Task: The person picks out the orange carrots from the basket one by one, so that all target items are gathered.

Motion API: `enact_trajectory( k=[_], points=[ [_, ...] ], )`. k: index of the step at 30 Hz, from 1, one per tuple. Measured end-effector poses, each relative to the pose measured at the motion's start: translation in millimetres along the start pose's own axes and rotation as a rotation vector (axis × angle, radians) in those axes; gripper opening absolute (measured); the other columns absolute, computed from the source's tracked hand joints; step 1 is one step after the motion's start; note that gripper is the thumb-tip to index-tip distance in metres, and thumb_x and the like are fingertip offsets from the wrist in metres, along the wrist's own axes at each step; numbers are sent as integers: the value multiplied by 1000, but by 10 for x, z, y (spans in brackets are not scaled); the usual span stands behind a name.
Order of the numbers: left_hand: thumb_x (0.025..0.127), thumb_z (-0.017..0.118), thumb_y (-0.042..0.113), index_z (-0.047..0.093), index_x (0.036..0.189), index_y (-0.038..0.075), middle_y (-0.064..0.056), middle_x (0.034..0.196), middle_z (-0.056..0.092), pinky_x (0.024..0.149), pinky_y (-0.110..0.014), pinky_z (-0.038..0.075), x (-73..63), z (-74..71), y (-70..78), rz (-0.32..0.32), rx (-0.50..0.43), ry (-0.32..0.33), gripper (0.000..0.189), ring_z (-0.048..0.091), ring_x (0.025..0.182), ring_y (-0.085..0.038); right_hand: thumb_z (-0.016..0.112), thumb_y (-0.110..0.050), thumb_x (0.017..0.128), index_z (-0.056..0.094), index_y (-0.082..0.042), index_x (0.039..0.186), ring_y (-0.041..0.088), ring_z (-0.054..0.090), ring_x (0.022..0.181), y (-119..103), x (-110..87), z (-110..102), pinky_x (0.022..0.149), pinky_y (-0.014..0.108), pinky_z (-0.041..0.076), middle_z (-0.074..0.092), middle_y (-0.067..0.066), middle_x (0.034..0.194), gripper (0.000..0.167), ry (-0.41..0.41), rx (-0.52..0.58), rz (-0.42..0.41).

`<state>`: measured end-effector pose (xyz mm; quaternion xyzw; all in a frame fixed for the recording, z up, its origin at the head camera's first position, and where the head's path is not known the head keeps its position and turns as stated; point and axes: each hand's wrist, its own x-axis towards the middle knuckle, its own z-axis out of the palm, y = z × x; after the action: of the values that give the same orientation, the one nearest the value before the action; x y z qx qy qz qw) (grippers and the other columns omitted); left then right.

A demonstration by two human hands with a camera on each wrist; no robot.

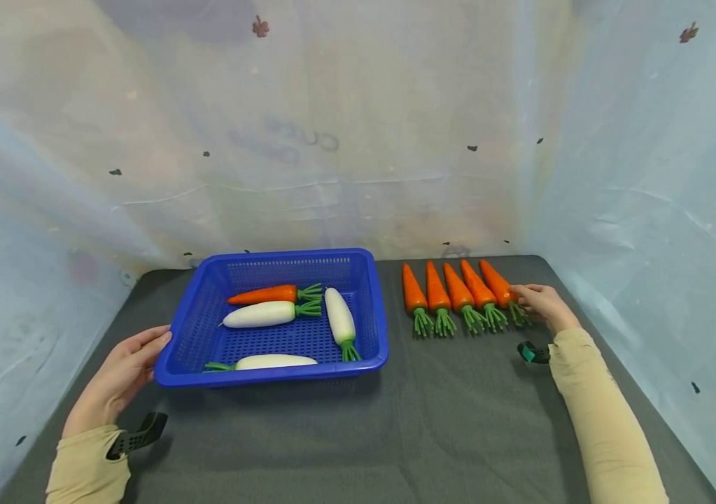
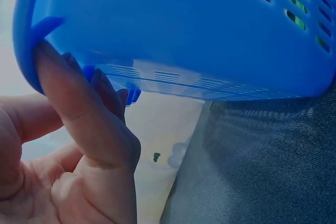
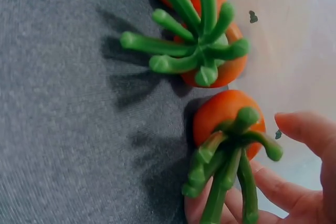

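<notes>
My left hand [image 1: 120, 374] grips the left rim of a blue plastic basket [image 1: 378, 329], thumb on top and fingers beneath. In the left wrist view, that side of the basket [image 2: 173, 30] is raised off the cloth. Inside lie one orange carrot [image 1: 266, 295] and three white radishes [image 1: 260, 315] with green stems. My right hand [image 1: 546, 306] is at the rightmost carrot [image 1: 496, 281] of a row on the table. The right wrist view has the fingers [image 3: 278, 187] against this carrot [image 3: 223, 111], with the thumb standing apart from it.
Several more carrots [image 1: 436, 288] lie side by side left of the right hand, tips toward the back. Dark grey cloth [image 1: 332, 441] covers the table. Pale plastic sheeting [image 1: 358, 140] hangs behind and on both sides, close to the table's edges.
</notes>
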<state>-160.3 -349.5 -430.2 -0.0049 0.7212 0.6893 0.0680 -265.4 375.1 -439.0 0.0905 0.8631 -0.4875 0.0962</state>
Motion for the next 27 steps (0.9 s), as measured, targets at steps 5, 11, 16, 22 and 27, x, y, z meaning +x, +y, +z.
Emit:
enact_trajectory(
  k=[5,11,16,22,27],
  points=[
    [99,55,27,57,110,26,6,96,69,70,-29,54,6,7,2,-13,-4,3,12,67,83,-12,44,-46,99,24,8,146,28,53,109,0,6,-37,92,39,46,38,32,138,74,-20,8,-10],
    [98,55,28,58,110,25,6,96,69,72,-29,54,19,6,24,-19,-8,0,13,67,84,-12,42,-43,101,26,7,146,16,61,97,-148,-1,-141,84,31,51,39,33,137,69,-36,51,-55],
    [97,57,31,54,118,20,7,97,69,72,-29,54,21,12,39,-32,40,15,24,66,85,-12,42,-45,100,26,7,146,33,52,115,-401,19,-199,96,40,44,38,30,138,71,-54,34,-86],
    [97,57,33,52,121,17,7,97,68,72,-29,53,9,7,39,-38,74,21,30,66,85,-13,43,-50,98,17,7,149,38,41,126,-821,0,-188,102,45,38,34,30,143,81,-74,0,-113],
    [97,57,33,53,119,18,6,97,69,72,-29,54,-8,8,36,-32,64,18,27,67,85,-13,49,-51,96,17,3,150,38,41,127,-1217,-19,-137,102,45,37,36,28,143,83,-96,28,-177]
  ],
)
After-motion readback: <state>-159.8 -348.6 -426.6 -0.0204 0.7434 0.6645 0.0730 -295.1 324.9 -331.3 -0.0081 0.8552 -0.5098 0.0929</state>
